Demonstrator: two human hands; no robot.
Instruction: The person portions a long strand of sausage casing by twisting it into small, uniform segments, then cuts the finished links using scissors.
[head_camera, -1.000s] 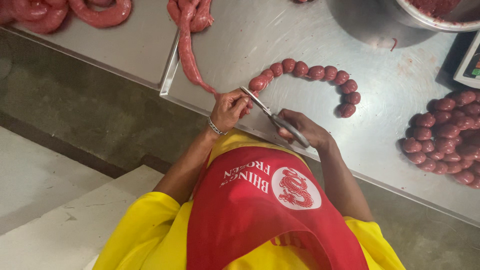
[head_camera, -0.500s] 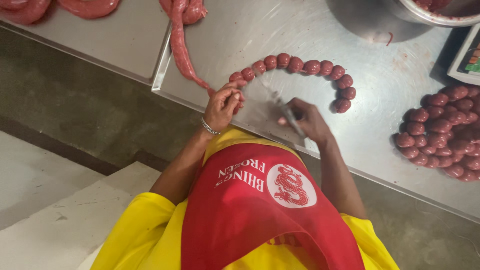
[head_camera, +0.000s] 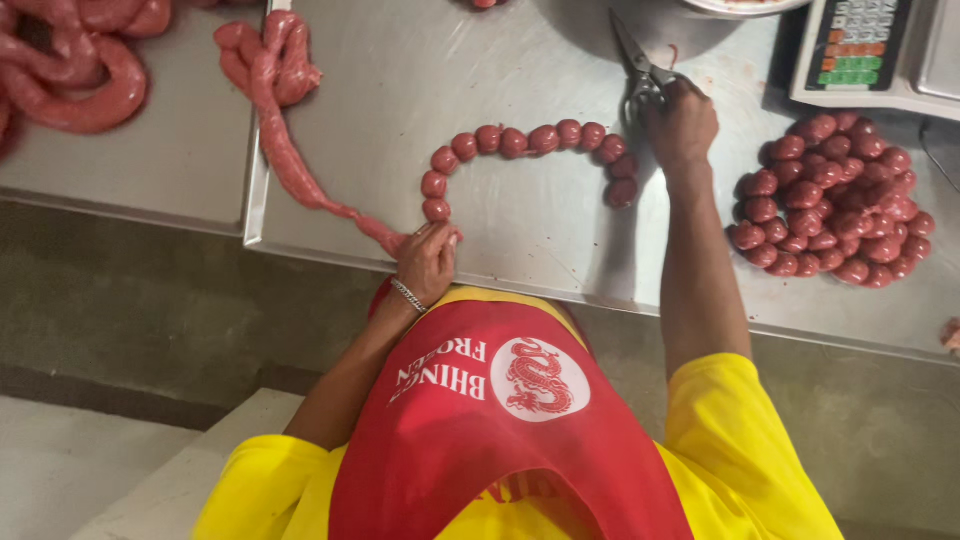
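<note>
The scissors' handles (head_camera: 648, 88) vanish inside the right hand (head_camera: 682, 122). The upper edge cuts off the bowl (head_camera: 740, 6); the scale (head_camera: 880, 50) runs off upper right.

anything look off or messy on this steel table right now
Nothing is spilled or damaged. The only loose end: the long unlinked sausage trails over the seam between two table sections toward the left hand. The right hand holds scissors.

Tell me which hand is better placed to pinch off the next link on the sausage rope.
Left, most likely. The left hand already grips the sausage rope at the table edge, where the linked chain begins. The right hand is far across the table, holding the scissors.
</note>
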